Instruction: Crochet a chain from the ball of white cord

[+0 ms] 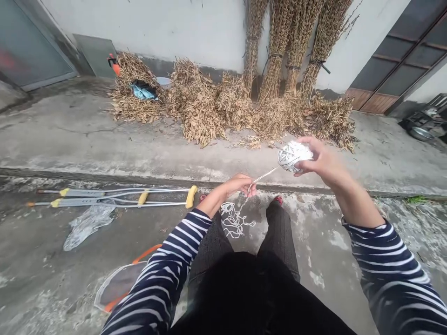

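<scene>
1. Right-hand grip [323, 160] is clenched around a ball of white cord [291, 156], its fingers [309, 145] wrapped over the far side of the ball.
2. Left-hand grip [239, 184] is almost closed, pinching a taut strand of cord [265, 175] between thumb and fingers.
3. That strand's long axis runs on a diagonal, from the ball down and to the left. The ball therefore lies forward and to the right of the left-hand grip. The right hand is the nearer and touches it; the left stays well apart, linked only by the strand.
4. A loose tangle of cord [234, 221] lies below the left-hand grip on the concrete ground [328, 237], just beside the left knee [213, 237].
5. A pair of crutches [111, 197] lies on the ground beyond the left forearm, and bundles of dried bean plants [195, 104] stand well beyond the ball.
</scene>
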### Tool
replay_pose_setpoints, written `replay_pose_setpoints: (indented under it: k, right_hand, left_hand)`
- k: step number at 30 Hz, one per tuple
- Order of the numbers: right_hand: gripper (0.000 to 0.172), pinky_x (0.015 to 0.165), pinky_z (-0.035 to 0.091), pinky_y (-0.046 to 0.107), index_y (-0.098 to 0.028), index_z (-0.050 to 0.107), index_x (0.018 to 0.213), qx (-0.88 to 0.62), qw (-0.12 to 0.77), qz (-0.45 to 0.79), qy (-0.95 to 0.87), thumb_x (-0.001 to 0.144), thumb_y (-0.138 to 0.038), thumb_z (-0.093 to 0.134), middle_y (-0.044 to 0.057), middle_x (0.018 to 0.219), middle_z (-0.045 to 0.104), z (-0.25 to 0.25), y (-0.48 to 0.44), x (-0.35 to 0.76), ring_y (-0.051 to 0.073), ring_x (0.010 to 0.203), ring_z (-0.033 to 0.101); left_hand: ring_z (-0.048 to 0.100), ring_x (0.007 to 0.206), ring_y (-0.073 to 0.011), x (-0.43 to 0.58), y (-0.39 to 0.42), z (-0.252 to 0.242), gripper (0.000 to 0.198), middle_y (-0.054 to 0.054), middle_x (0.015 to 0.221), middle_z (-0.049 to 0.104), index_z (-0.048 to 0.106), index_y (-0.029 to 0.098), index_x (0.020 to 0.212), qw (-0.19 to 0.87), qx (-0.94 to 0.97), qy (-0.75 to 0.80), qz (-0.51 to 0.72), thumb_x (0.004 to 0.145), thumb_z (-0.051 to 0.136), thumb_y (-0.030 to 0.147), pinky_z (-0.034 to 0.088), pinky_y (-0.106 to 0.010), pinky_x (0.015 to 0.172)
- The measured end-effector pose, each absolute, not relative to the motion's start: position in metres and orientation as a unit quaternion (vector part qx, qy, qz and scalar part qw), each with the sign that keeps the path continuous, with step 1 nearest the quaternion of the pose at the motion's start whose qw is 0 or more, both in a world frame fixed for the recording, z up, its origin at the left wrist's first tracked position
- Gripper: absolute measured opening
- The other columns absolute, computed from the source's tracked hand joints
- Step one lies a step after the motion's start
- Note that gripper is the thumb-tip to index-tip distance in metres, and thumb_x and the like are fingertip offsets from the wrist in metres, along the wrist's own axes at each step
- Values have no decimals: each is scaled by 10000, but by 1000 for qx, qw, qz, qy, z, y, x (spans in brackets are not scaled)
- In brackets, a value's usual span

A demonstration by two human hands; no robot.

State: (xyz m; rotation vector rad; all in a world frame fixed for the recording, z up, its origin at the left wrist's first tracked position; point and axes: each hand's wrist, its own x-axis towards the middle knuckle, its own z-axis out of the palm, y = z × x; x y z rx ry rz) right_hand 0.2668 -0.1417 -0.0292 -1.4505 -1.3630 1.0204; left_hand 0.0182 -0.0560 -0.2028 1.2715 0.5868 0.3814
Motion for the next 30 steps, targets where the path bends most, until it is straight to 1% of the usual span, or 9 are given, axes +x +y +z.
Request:
replay_pose_setpoints:
  k: [4,8,12,14,16,19,22,25,30]
  right_hand:
    - [731,569,662,328,-226,580,1150,-581,478,414,-513,477,-229,867,38,997,652,-44,-137,272,201,848,652]
    - [734,623,675,356,-240,570,1148,-545,550,458,-437,474,-255,861,52,1167,678,-55,-135,274,218,901,687]
    - [761,677,693,409,-276,566,1238,-508,569,474,-440,531,-282,847,63,1324,662,-58,-141,274,243,957,706]
    - [734,712,701,422,-279,569,1268,-504,553,462,-476,586,-276,840,71,1350,658,-57,-143,272,267,1027,707]
    - [695,733,704,424,-272,571,1267,-508,536,442,-509,624,-266,836,76,1317,672,-57,-144,268,276,1062,703]
    - [670,716,701,421,-261,573,1225,-521,520,432,-521,613,-270,844,75,1255,687,-59,-138,259,272,1021,708]
    - [680,679,694,402,-256,583,1197,-520,509,459,-509,571,-281,848,69,1264,682,-63,-132,249,266,989,712]
    - [691,618,679,377,-240,605,1176,-527,506,477,-489,528,-274,840,61,1180,696,-61,-127,247,238,897,704]
    - [668,538,642,316,-210,604,1124,-567,463,475,-488,505,-284,845,61,1063,690,-56,-125,255,217,847,690]
  left_hand:
    - [595,484,-102,8,-71,-198,287,-64,645,691,620,134,707,793,555,201,150,832,690,384,465,-215,506]
    - [617,522,-115,16,-73,-212,343,-91,736,728,646,131,760,790,562,214,120,860,688,457,495,-241,552]
    - [712,782,-180,33,-62,-224,141,-111,926,760,738,119,880,584,654,449,173,852,713,254,554,-261,690]
    - [714,869,-184,42,-59,-219,257,-124,1111,757,756,125,1101,490,655,517,252,853,699,163,575,-277,774]
    - [717,975,-189,55,-62,-207,431,-150,1345,695,691,153,1314,515,620,486,338,883,672,156,599,-290,822]
    - [698,1129,-207,84,-71,-184,479,-141,1471,640,656,173,1345,626,549,333,443,868,708,182,623,-269,798]
    - [732,943,-168,111,-76,-169,311,-110,1155,781,707,127,1127,663,509,278,473,818,731,117,604,-235,729]
    - [646,592,-87,119,-76,-164,46,-19,689,717,680,106,839,655,512,318,455,865,650,82,524,-184,594]
    - [562,444,-50,101,-72,-167,231,23,563,635,618,125,686,655,562,339,375,915,614,94,409,-154,467]
